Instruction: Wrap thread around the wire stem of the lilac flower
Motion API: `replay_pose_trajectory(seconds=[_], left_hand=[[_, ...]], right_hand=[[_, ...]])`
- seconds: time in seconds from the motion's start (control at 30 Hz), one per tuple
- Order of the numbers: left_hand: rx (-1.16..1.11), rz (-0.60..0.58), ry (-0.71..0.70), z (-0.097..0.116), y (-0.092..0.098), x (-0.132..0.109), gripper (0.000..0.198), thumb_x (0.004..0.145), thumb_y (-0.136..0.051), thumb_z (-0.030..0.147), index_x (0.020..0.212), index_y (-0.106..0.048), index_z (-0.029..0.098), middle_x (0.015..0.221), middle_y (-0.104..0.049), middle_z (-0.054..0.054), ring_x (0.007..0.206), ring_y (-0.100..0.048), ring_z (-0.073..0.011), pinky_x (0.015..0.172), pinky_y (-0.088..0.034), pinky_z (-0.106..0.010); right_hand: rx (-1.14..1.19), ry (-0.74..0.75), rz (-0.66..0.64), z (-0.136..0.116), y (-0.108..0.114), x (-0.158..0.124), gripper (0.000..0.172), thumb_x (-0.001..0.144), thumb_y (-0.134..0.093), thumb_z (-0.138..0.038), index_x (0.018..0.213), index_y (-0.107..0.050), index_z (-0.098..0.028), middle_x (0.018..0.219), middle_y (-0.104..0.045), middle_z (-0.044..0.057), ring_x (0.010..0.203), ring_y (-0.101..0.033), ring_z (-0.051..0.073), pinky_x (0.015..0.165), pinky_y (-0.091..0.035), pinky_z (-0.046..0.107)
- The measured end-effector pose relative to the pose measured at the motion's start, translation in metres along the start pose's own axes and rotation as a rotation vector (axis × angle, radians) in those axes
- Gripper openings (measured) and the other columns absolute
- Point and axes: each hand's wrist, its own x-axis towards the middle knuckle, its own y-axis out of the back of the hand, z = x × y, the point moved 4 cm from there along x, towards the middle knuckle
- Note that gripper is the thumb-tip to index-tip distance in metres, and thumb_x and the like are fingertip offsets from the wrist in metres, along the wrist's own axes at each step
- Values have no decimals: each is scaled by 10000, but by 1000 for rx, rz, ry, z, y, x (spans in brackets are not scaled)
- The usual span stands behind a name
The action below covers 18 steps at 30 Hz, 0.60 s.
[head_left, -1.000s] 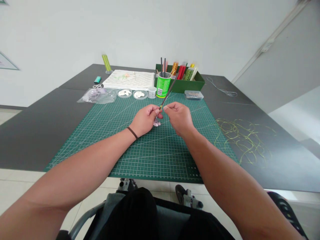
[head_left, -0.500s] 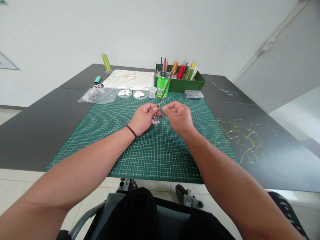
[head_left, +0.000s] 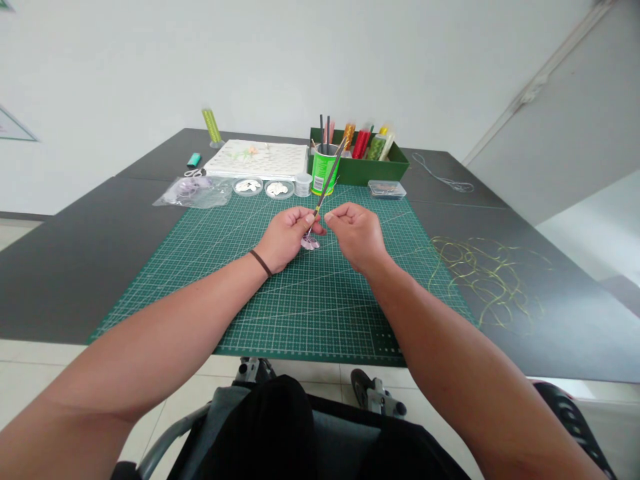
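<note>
Over the middle of the green cutting mat [head_left: 200,267], my left hand [head_left: 287,238] pinches a thin dark stick [head_left: 327,180] that slants up and away toward the green cup. A small pale purple flower-like piece [head_left: 310,244] hangs at the stick's lower end, just under my left fingers. My right hand [head_left: 356,233] is closed in a pinch right beside the stick, thumb and forefinger pressed together on something too fine to make out, perhaps a thread.
At the back stand a green cup [head_left: 321,175] of sticks, a dark green box [head_left: 385,168] with glitter tubes, small round dishes [head_left: 279,189], a clear plastic bag [head_left: 193,191], a white board [head_left: 260,160] and a small clear case [head_left: 387,189]. Loose yellow-green thread [head_left: 485,273] lies right.
The stick has swung from leaning right to standing steeper, its tip now before the green cup. Both hands stayed nearly in place.
</note>
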Motion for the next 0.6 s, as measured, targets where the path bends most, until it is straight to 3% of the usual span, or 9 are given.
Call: replay_pose_trajectory(seconds=[0.6], left_hand=[[-100, -84, 33, -3, -2, 0, 123, 920, -607, 259, 866, -632, 151, 728, -713, -23, 711, -690, -139, 641, -493, -239]], right_hand=[[63, -69, -18, 0, 0, 1, 165, 823, -664, -274, 715, -559, -208, 510, -439, -76, 450, -326, 69, 440, -285, 231]])
